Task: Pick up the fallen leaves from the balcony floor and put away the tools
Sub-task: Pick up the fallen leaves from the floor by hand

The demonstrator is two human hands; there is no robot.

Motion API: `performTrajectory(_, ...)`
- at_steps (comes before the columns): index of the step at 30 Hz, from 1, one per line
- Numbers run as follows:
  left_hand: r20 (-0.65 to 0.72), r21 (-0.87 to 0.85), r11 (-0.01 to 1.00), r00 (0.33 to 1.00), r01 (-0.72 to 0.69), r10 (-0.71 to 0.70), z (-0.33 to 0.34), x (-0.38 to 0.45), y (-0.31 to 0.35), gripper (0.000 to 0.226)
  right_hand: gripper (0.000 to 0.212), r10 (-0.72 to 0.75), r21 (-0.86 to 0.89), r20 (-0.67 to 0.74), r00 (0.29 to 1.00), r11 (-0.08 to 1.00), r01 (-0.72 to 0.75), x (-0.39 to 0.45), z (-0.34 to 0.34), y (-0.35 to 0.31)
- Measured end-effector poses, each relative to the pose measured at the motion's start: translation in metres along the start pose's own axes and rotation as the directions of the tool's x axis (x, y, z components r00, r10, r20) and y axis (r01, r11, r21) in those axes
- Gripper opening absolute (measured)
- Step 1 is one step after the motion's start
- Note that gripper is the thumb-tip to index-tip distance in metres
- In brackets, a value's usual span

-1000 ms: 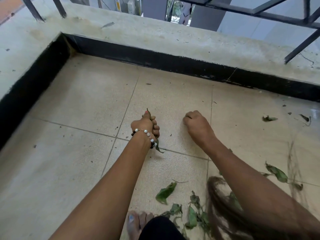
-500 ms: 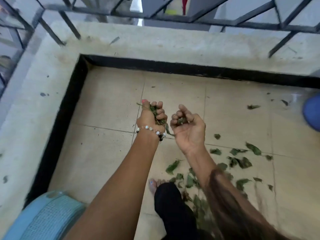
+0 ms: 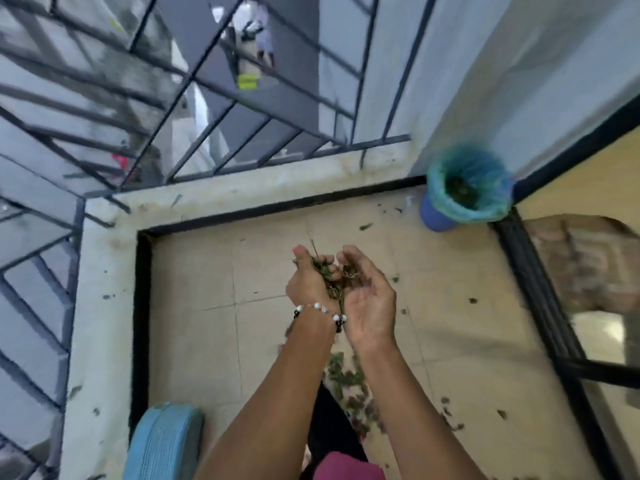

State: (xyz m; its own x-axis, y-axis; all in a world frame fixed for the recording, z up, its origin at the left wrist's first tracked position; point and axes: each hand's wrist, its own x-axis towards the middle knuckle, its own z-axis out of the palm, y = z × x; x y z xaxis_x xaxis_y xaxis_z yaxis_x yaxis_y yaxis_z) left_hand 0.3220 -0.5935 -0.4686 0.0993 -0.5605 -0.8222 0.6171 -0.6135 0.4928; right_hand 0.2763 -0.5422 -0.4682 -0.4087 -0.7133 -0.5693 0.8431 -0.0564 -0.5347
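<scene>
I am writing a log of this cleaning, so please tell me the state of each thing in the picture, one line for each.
left hand: raised, fingers curled round a bunch of leaves
right hand: raised, palm up, cupping a few leaves
held leaves: bunched between both hands
bin: upright, lined with a green bag, some leaves inside
loose leaves: scattered on the floor
bracelet: on the left wrist

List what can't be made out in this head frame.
- Bin contents: head view, dark mass inside the green liner, too blurred to identify.
- Leaves in the hands: number unclear, covered by curled fingers of the left hand and right hand.
- Leaves on the floor: partly hidden behind the forearms.
- Blue woven object: cut off by the bottom edge.
- Tools: none visible in frame.
</scene>
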Motion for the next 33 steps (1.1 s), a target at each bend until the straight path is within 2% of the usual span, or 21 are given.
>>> performTrajectory(5,0.082,0.260,0.965,0.997,-0.015,-0.007,0.069,-0.058,-0.041,0.047,0.026,-0.138,-0.181,-0.096,0.986,0.976,0.119,-0.010,-0.009,-0.089)
performTrajectory(9,0.182,0.430,0.902,0.983,-0.044,-0.039,0.133,-0.066,-0.080,0.040,0.024,-0.182,-0.204,-0.152,0.972,0.968,0.149,0.019,-0.024,-0.148)
performTrajectory(17,0.193,0.622,0.782,0.976,-0.038,-0.106,0.294,0.019,-0.179,0.033,0.018,-0.201,-0.152,-0.320,0.926,0.976,0.159,0.190,-0.081,-0.246)
performTrajectory(20,0.168,0.675,0.738,0.978,-0.024,-0.122,0.350,0.065,-0.214,0.034,0.018,-0.164,-0.112,-0.380,0.910,0.985,0.131,0.267,-0.105,-0.275)
performTrajectory(24,0.082,0.707,0.705,0.984,0.055,-0.158,0.406,0.126,-0.249,0.043,0.022,-0.013,-0.004,-0.464,0.886,1.000,0.012,0.357,-0.131,-0.297)
performTrajectory(26,0.069,0.703,0.702,0.972,0.113,-0.226,0.425,0.155,-0.260,0.058,0.030,0.059,0.047,-0.466,0.883,0.998,-0.042,0.392,-0.143,-0.303)
performTrajectory(29,0.105,0.730,0.657,0.919,0.188,-0.380,0.452,0.162,-0.257,0.077,0.057,0.150,0.079,-0.458,0.876,0.989,-0.127,0.427,-0.158,-0.310)
performTrajectory(31,0.038,0.739,0.636,0.929,0.221,-0.367,0.460,0.173,-0.253,0.071,0.069,0.189,0.116,-0.482,0.856,0.982,-0.151,0.434,-0.165,-0.316)
performTrajectory(33,0.002,0.707,0.659,0.931,0.256,-0.364,0.461,0.178,-0.244,0.081,0.075,0.213,0.152,-0.529,0.821,0.976,-0.155,0.431,-0.168,-0.320)
